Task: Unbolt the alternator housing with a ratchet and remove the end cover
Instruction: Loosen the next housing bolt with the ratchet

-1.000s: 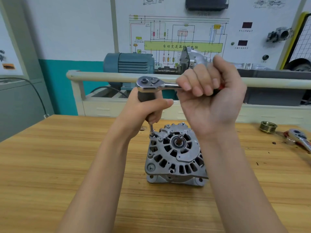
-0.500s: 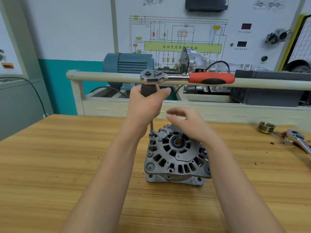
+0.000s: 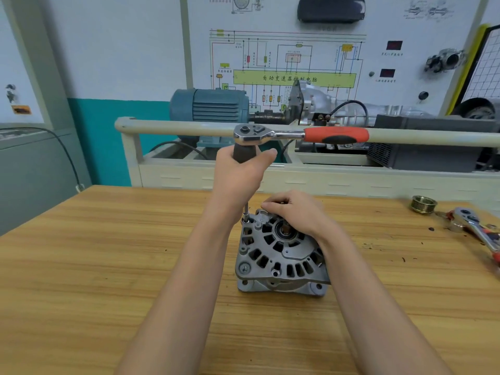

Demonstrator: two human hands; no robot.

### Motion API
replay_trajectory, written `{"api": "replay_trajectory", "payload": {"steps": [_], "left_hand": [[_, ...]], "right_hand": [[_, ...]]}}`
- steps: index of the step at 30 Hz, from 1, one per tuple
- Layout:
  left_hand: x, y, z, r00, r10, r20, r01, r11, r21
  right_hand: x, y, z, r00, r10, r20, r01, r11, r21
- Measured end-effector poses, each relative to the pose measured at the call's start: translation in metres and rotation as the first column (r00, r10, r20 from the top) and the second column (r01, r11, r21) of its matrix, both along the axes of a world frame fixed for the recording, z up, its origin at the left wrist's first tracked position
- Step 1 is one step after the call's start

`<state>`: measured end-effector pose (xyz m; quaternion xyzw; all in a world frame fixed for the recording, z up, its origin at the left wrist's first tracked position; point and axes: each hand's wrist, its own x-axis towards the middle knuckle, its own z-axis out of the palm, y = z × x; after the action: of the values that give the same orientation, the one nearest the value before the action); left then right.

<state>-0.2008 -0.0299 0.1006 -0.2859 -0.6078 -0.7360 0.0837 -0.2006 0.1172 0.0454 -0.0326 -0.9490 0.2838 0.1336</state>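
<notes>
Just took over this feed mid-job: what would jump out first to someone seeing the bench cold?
The grey alternator stands mid-table with the right hand resting on its top. Above it the left hand grips a dark extension whose socket sits on a bolt at the housing's upper left, topped by the ratchet with its red handle pointing right. A second ratchet and brass pulley lie far right.

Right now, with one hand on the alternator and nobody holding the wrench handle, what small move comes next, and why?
Probably the right hand goes back up to the ratchet's red handle for another swing. The left hand grips the extension with the socket on the housing bolt, the handle sticks out free, and the end cover looks seated on the alternator.
</notes>
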Motion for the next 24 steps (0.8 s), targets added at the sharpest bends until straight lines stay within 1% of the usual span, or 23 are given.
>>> {"api": "replay_trajectory", "payload": {"steps": [5, 7, 9, 10, 11, 12, 13, 14, 15, 17, 18, 20, 22, 23, 24], "left_hand": [[0.013, -0.003, 0.002, 1.0, -0.009, 0.022, 0.009, 1.0, 0.001], [0.017, -0.005, 0.003, 0.999, -0.024, 0.042, 0.024, 1.0, 0.003], [0.02, -0.007, 0.004, 0.998, -0.039, 0.048, 0.039, 0.999, 0.0], [0.021, -0.008, 0.004, 0.998, -0.043, 0.049, 0.043, 0.999, -0.003], [0.022, -0.008, 0.004, 0.998, -0.047, 0.05, 0.047, 0.999, -0.005], [0.022, -0.008, 0.005, 0.997, -0.05, 0.051, 0.05, 0.999, -0.004], [0.022, -0.008, 0.005, 0.997, -0.054, 0.053, 0.054, 0.999, 0.0], [0.023, -0.008, 0.005, 0.997, -0.056, 0.053, 0.056, 0.998, 0.005], [0.023, -0.008, 0.006, 0.997, -0.056, 0.051, 0.056, 0.998, 0.006], [0.023, -0.007, 0.006, 0.997, -0.056, 0.045, 0.056, 0.998, -0.005], [0.023, -0.007, 0.006, 0.997, -0.058, 0.041, 0.058, 0.998, -0.012], [0.022, -0.006, 0.005, 0.998, -0.055, 0.043, 0.056, 0.998, -0.012], [0.02, -0.005, 0.004, 0.998, -0.052, 0.041, 0.052, 0.999, -0.011], [0.02, -0.005, 0.004, 0.998, -0.058, 0.029, 0.058, 0.998, -0.011], [0.02, -0.006, 0.004, 0.997, -0.07, 0.015, 0.07, 0.997, -0.014]], "right_hand": [[0.019, -0.009, 0.0, 1.0, -0.008, 0.005, 0.008, 1.0, -0.007], [0.026, -0.012, -0.001, 1.0, -0.024, 0.014, 0.023, 0.999, 0.036], [0.033, -0.014, -0.002, 0.999, -0.039, -0.017, 0.041, 0.997, 0.066], [0.037, -0.014, -0.002, 0.997, -0.029, -0.069, 0.029, 1.0, 0.009], [0.042, -0.015, -0.001, 0.988, -0.008, -0.154, -0.008, 0.994, -0.106], [0.049, -0.016, 0.002, 0.965, 0.015, -0.262, -0.082, 0.965, -0.247], [0.056, -0.017, 0.007, 0.926, 0.037, -0.376, -0.187, 0.91, -0.371], [0.063, -0.018, 0.014, 0.873, 0.049, -0.485, -0.309, 0.825, -0.473], [0.068, -0.021, 0.023, 0.82, 0.055, -0.569, -0.432, 0.712, -0.554], [0.074, -0.027, 0.045, 0.742, 0.061, -0.667, -0.618, 0.446, -0.647], [0.076, -0.032, 0.056, 0.713, 0.06, -0.699, -0.676, 0.325, -0.662], [0.078, -0.04, 0.072, 0.654, 0.011, -0.757, -0.748, 0.158, -0.644], [0.081, -0.046, 0.079, 0.589, -0.063, -0.806, -0.808, -0.013, -0.589], [0.083, -0.05, 0.079, 0.547, -0.088, -0.832, -0.837, -0.075, -0.542], [0.086, -0.055, 0.077, 0.499, -0.112, -0.859, -0.866, -0.104, -0.489]]}}
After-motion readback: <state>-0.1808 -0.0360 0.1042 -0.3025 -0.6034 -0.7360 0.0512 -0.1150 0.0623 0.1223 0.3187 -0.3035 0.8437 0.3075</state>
